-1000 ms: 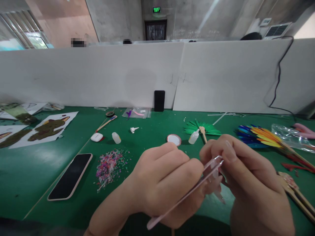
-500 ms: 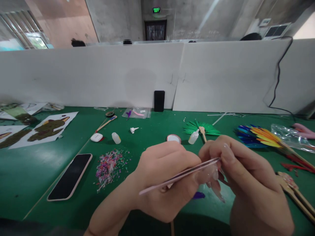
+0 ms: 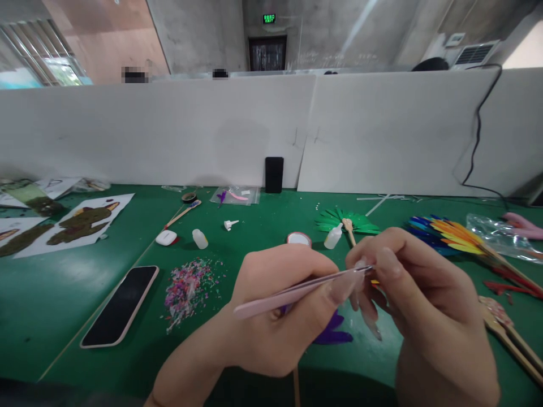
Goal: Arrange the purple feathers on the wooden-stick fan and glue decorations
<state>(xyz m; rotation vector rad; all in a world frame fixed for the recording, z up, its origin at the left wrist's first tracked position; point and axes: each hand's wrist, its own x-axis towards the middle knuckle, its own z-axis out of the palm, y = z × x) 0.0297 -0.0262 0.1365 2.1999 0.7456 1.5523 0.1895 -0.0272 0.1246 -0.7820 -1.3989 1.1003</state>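
- Black smartphone in a pink case (image 3: 121, 305): lies flat on the green work mat (image 3: 63, 316), well to the left of the tweezers.
- Loose heap of pink and multicoloured paper scraps (image 3: 189, 285): on the mat, left of the tweezers and nearer them than the phone.
- Left hand (image 3: 275, 311): closed in a fist-like hold round the long pale pink metal tweezers (image 3: 297, 291). The thumb presses them, and the tweezer arms look squeezed together.
- Purple paper feather shapes (image 3: 333, 333): lie on the mat just below the tweezers, partly hidden by the left hand.
- The tweezers slant up to the right, and their tip meets the right hand's fingertips.
- Right hand (image 3: 424, 305): thumb and forefinger are drawn close at the tweezer tip.
- Small orange scrap (image 3: 375, 281): shows just under the tweezer tip, but I cannot tell whether the fingers or the tweezers grip it.
- Judgement: this is fine pick-up work on a tiny piece, calling for a steady, light pinch.
- Fan of blue, yellow and orange paper feathers (image 3: 449, 234): on the mat, right of and beyond the tweezers.
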